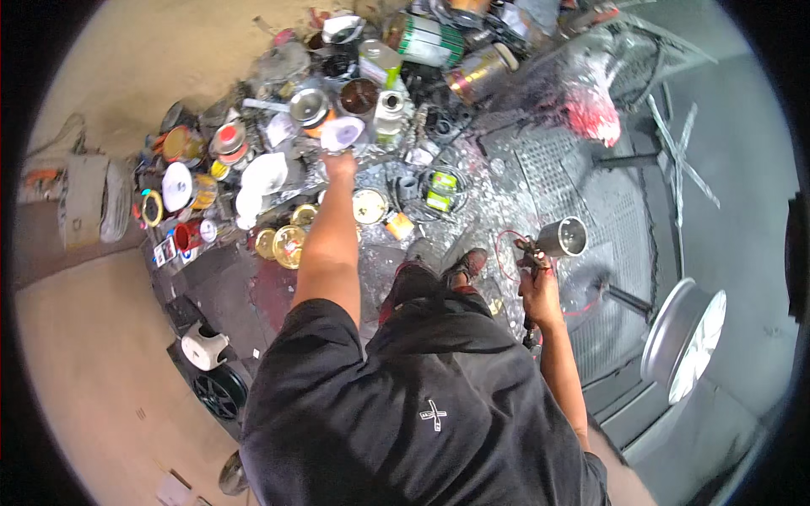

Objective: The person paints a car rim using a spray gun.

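Observation:
My left hand (339, 166) reaches into the crowded cans and meets a pale, purple-tinged cup-like item (342, 133); its fingers are blurred, so I cannot tell whether they grip it. An open metal can (309, 108) and a brown-filled container (359, 96) stand just beyond it. My right hand (540, 295) is closed on a spray gun (529, 257) with an open metal cup (564, 238) and a thin red hose.
Gold lids (288, 246) lie among paint-spattered cans and bottles (390, 115). A silver wheel rim (683, 337) sits on a stand at right, near a floor grate (544, 177). A white stool (204, 346) and dark rim (219, 392) are at lower left.

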Available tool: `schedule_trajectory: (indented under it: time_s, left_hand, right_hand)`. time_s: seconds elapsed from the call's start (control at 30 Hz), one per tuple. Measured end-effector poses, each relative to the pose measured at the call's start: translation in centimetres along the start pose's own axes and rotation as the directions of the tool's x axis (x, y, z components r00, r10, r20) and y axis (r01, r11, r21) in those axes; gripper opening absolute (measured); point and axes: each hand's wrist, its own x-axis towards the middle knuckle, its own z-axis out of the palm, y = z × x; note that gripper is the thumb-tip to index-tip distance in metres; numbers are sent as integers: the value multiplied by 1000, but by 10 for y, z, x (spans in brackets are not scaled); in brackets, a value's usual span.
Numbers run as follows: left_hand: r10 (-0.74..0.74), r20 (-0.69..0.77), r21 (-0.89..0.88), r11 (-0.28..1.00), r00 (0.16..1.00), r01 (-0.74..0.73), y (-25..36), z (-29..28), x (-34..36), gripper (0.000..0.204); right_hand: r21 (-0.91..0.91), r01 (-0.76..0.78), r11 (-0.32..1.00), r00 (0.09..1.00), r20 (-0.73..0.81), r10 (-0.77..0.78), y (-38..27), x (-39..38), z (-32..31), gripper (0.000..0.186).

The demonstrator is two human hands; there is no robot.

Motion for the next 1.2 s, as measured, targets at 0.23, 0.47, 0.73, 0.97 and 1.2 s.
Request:
schedule_trajectory:
  time_s: [0.23,0.47,0.73,0.97,1.2]
  left_hand:
    - [464,-371,202,886,804,-418,24,-44,-61,40]
    - [-204,858,443,760,472,-476,-51,-7,-222,39]
    - [-280,906,-172,442,-317,-881,-29,49,-327,51]
    - [-357,934,262,651,18,-713,-28,31,-384,57]
    - [-857,444,866,485,260,120,-21,74,-442,70]
  right_hand:
    - [90,-219,972,936,-261,235,-46,15,-58,18]
    - [240,-217,946,817,-486,310,-67,5,-129,24]
    - [269,-102,958,817,-527,235,-41,-15,-184,22]
    - [196,148,969,823,-567,-11,8,-29,-225,16]
    - [60,118,991,852,-519,-70,68,-86,-276,24]
